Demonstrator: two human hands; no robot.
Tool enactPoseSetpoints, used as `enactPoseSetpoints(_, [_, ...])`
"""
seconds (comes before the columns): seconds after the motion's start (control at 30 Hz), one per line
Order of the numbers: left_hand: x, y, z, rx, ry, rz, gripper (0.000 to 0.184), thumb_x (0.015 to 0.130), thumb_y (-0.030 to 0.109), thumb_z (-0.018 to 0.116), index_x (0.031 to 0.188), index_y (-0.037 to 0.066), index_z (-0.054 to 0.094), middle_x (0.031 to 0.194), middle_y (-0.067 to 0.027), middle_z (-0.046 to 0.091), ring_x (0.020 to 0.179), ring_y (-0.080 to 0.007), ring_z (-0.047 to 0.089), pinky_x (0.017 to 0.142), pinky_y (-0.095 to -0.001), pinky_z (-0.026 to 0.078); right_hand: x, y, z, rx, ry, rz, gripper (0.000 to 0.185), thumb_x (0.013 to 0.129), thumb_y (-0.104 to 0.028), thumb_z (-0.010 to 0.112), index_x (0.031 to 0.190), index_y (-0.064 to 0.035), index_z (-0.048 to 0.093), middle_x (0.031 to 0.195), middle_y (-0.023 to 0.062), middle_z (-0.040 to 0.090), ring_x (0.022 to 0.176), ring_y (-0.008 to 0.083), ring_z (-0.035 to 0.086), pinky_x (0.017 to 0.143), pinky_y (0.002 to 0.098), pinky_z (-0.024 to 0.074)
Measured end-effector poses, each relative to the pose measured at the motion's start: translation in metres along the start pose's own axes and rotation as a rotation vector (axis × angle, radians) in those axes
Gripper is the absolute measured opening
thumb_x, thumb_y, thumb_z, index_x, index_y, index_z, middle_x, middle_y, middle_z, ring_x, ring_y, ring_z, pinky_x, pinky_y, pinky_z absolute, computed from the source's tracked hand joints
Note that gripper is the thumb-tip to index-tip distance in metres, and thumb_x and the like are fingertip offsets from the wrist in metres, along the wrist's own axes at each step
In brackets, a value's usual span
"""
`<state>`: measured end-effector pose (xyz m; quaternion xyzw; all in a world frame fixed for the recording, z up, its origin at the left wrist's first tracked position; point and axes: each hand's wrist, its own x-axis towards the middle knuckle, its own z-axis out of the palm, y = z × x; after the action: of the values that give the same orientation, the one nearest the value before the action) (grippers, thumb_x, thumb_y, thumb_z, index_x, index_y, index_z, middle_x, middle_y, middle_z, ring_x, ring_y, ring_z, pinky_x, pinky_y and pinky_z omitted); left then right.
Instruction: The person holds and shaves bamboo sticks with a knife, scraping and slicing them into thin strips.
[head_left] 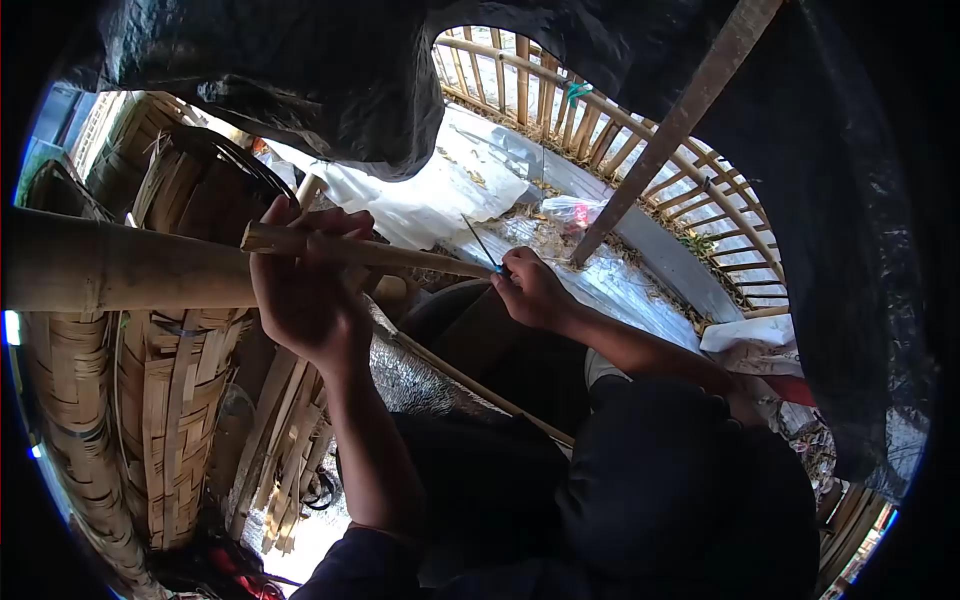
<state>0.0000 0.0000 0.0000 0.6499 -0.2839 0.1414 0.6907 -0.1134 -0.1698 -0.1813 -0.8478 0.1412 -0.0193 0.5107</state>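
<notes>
My left hand (318, 285) is wrapped round a pale wooden stick (390, 256), which slants slightly down toward the right. At the stick's thin right end, my right hand (532, 288) pinches a small blue piece (499, 269). A thin dark rod (478, 240) sticks up and left from that spot; whether it joins the blue piece is too small to tell. Behind my left hand lies a thick bamboo pole (130, 262), reaching in from the left edge.
Woven bamboo baskets (185, 400) stand at the left, with split bamboo strips (290, 440) beside them. Dark plastic sheeting (300, 90) hangs above. A slanting post (680, 130) stands before a bamboo fence (610, 115). White sheeting (450, 180) covers the ground ahead.
</notes>
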Motion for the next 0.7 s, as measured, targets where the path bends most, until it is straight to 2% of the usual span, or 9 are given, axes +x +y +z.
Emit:
enactPoseSetpoints(0.1, [0.002,-0.001,0.003,-0.024,-0.012,-0.01,0.042,0.097,0.01,0.048,0.132,-0.008,0.034,0.103,-0.0181,0.059,0.089,-0.0253,0.066,0.08,-0.0413,0.058,0.005,0.002,0.009,0.064,0.029,-0.044,0.025,0.088,-0.019,0.056,0.091,0.0055,0.056,0.113,0.0209,0.056,0.099,0.0314,0.058,0.082,0.0361,0.0464])
enactPoseSetpoints(0.17, [-0.001,-0.012,0.005,-0.051,-0.095,0.033,0.041,0.097,0.008,0.046,0.132,-0.009,0.034,0.102,-0.018,0.06,0.089,-0.025,0.066,0.08,-0.0416,0.058,0.006,0.007,0.016,0.098,0.139,-0.241,0.028,0.087,-0.022,0.058,0.093,0.0049,0.058,0.099,0.0225,0.06,0.086,0.0342,0.061,0.073,0.0398,0.0467])
enactPoseSetpoints(0.2, [-0.002,-0.015,0.006,-0.109,-0.115,-0.026,0.042,0.096,0.007,0.047,0.133,-0.008,0.032,0.103,-0.018,0.06,0.09,-0.0253,0.066,0.081,-0.0419,0.058,0.006,0.006,0.015,0.097,0.139,-0.242,0.028,0.087,-0.022,0.058,0.093,0.0049,0.058,0.099,0.0225,0.06,0.086,0.0342,0.061,0.073,0.0398,0.0467])
enactPoseSetpoints(0.27, [-0.003,-0.013,0.009,-0.101,-0.116,-0.042,0.043,0.096,0.007,0.046,0.134,-0.008,0.032,0.103,-0.018,0.059,0.091,-0.0254,0.066,0.082,-0.0417,0.057,0.005,0.006,0.013,0.134,-0.027,-0.071,0.03,0.089,-0.02,0.057,0.102,0.0066,0.058,0.104,0.0197,0.061,0.095,0.0289,0.063,0.081,0.0372,0.0495])
enactPoseSetpoints(0.33, [-0.003,-0.01,0.011,-0.09,-0.119,-0.057,0.043,0.096,0.007,0.046,0.134,-0.008,0.031,0.103,-0.0181,0.059,0.091,-0.0255,0.066,0.083,-0.0416,0.057,0.001,0.001,0.012,0.11,-0.051,-0.039,0.031,0.089,-0.02,0.058,0.105,0.0064,0.058,0.103,0.0192,0.062,0.094,0.028,0.063,0.081,0.0373,0.0503])
enactPoseSetpoints(0.4, [-0.001,-0.01,0.012,-0.129,-0.1,-0.101,0.041,0.095,-0.001,0.04,0.135,-0.006,0.031,0.101,-0.0181,0.06,0.09,-0.0239,0.066,0.086,-0.0388,0.054,0.0,-0.002,0.011,0.082,-0.07,-0.014,0.033,0.089,-0.021,0.059,0.109,0.0061,0.057,0.102,0.0188,0.062,0.094,0.0272,0.064,0.081,0.0374,0.0511])
enactPoseSetpoints(0.47, [0.001,-0.011,0.01,-0.109,-0.103,-0.107,0.042,0.095,-0.002,0.039,0.136,-0.006,0.031,0.102,-0.0182,0.06,0.092,-0.0251,0.066,0.087,-0.039,0.054,-0.003,-0.003,0.012,0.075,-0.041,-0.073,0.039,0.087,-0.024,0.059,0.112,0.0063,0.057,0.101,0.0236,0.065,0.096,0.036,0.063,0.085,0.0391,0.0489])
enactPoseSetpoints(0.57, [0.002,-0.011,0.006,-0.086,-0.116,-0.117,0.044,0.094,-0.003,0.037,0.137,-0.005,0.03,0.103,-0.0186,0.06,0.094,-0.027,0.066,0.088,-0.0392,0.054,-0.003,0.004,0.016,0.073,-0.062,-0.077,0.043,0.087,-0.024,0.059,0.118,0.0061,0.055,0.106,0.0249,0.064,0.101,0.0356,0.063,0.088,0.0384,0.0485])
enactPoseSetpoints(0.7, [0.001,-0.015,0.004,-0.1,-0.127,-0.113,0.047,0.093,-0.007,0.035,0.14,-0.004,0.027,0.105,-0.0188,0.06,0.098,-0.028,0.065,0.088,-0.0391,0.053,-0.005,0.002,0.015,0.075,-0.055,-0.052,0.04,0.087,-0.023,0.06,0.114,0.0061,0.057,0.101,0.0251,0.065,0.098,0.0362,0.063,0.086,0.0392,0.0488])
